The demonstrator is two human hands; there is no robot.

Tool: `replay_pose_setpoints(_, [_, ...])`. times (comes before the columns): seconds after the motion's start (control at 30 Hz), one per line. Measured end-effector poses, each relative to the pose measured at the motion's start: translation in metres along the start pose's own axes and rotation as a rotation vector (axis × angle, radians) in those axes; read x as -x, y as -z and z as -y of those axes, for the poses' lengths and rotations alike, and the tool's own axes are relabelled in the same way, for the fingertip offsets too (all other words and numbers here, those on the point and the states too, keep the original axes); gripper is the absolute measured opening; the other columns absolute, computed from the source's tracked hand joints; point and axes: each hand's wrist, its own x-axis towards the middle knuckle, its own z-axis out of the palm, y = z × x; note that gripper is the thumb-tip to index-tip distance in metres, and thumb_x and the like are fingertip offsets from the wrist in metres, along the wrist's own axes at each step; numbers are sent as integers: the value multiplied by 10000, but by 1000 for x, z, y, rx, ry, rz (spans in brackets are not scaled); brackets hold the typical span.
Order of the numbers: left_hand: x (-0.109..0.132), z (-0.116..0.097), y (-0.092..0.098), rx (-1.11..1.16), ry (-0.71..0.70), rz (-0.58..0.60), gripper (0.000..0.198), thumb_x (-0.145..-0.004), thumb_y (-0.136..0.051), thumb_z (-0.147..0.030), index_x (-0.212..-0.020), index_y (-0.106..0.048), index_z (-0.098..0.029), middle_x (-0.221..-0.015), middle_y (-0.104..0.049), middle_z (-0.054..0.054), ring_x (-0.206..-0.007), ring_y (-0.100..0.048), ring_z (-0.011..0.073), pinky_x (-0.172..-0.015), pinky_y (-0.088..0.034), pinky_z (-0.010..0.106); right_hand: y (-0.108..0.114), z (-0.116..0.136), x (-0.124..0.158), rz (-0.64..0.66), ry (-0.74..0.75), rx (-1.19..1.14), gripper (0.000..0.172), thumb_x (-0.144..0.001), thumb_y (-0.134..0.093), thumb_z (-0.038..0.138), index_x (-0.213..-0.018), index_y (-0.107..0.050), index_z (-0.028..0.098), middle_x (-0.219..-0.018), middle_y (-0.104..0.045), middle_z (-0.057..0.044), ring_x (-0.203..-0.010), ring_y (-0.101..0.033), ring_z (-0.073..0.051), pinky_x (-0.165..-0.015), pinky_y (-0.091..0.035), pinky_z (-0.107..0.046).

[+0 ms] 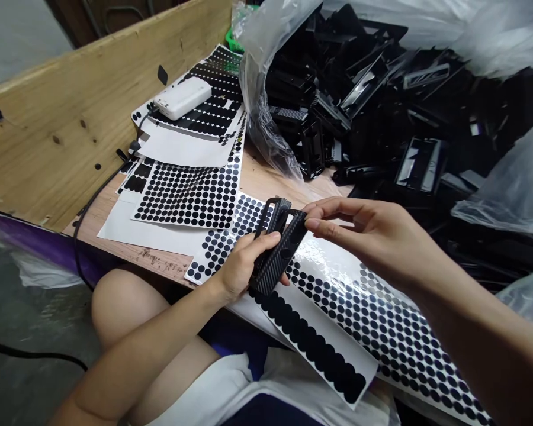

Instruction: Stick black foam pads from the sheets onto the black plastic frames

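My left hand [242, 260] is closed around a black plastic part [282, 251] with a carbon-fibre-like ribbed face and a looped frame at its upper end. At the part's upper right end, the thumb and forefinger of my right hand [359, 228] pinch its corner; whether anything small is between them is hidden. Just below the part lies a white strip with a row of black round stickers [315, 340]. Under both hands spreads a long sheet of black dot stickers [382, 319].
A clear plastic bag [260, 112] full of black plastic parts [373, 112] stands at the back right. More sticker sheets [190, 192] are stacked at the left, with a white power bank [184, 97] and black cable [93, 201] on them. A wooden board [93, 94] walls the table's left side.
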Motion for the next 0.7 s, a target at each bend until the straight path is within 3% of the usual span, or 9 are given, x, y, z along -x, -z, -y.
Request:
replay_pose_setpoints(0.37, [0,-2,0,-12,-3,12,447,-777,-717,-564,-730,-641,-126,-605,-642,38,-482,-652,145,-431,-488,207,3,-1,-7,90,-192,-266,467,-604,-895,646,-723,-753,218,-888,-772,-70,-895,-701,-263,-893,-562,-446])
replay_pose_setpoints(0.7, [0,0,1,-4,-2,33,413,-819,-682,-540,-743,-633,-137,-621,-636,33,-477,-633,137,-423,-470,212,3,-5,-3,81,-129,-174,444,-644,-884,630,-751,-770,214,-845,-757,-54,-854,-681,-249,-890,-520,-426])
